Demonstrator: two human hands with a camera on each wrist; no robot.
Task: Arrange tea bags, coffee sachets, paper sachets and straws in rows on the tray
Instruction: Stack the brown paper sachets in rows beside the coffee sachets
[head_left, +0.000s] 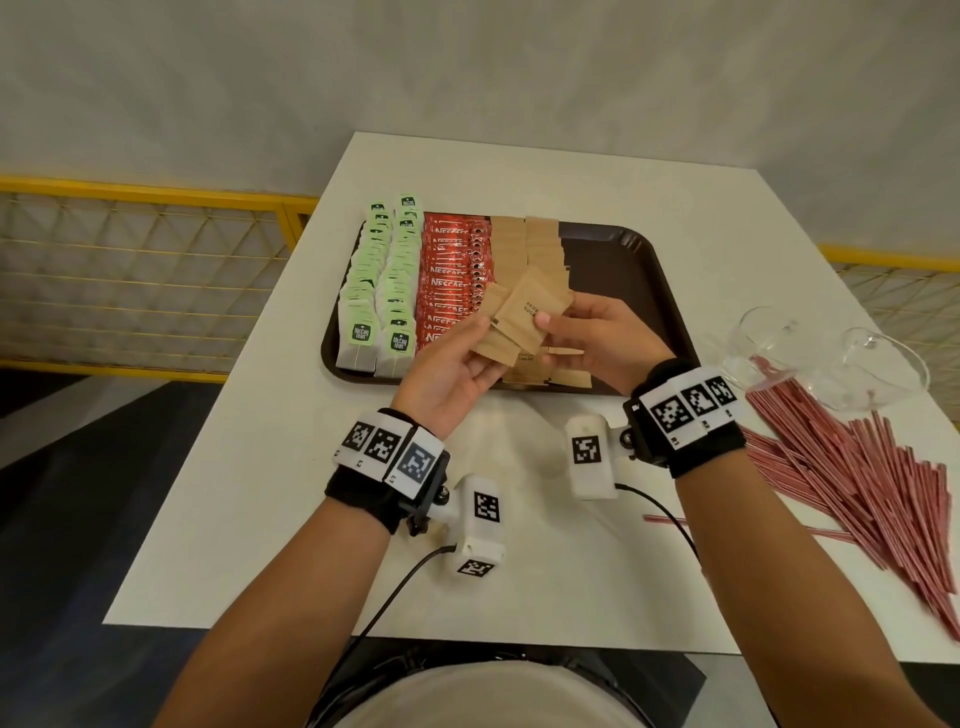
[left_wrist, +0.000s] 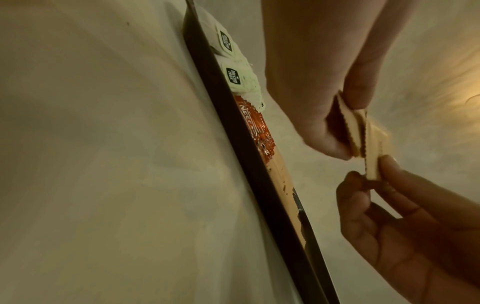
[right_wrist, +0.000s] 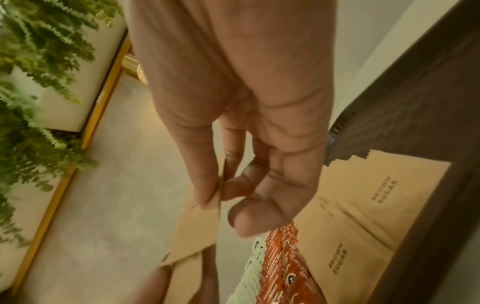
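while both hands fan brown sachets above the tray, one gets singled out.
left hand (head_left: 457, 364) pinches a small stack (head_left: 501, 340); right hand (head_left: 597, 332) pinches the top sachet (head_left: 535, 312), likely for the unfinished row at 12 o'clock. tray (head_left: 639, 260) bare at 2; straws (head_left: 841, 467) and glasses (head_left: 831, 364) wait at 3.

The white table (head_left: 519, 171) carries a brown tray (head_left: 634, 270), red straws (head_left: 857, 483) and two glasses (head_left: 831, 358).
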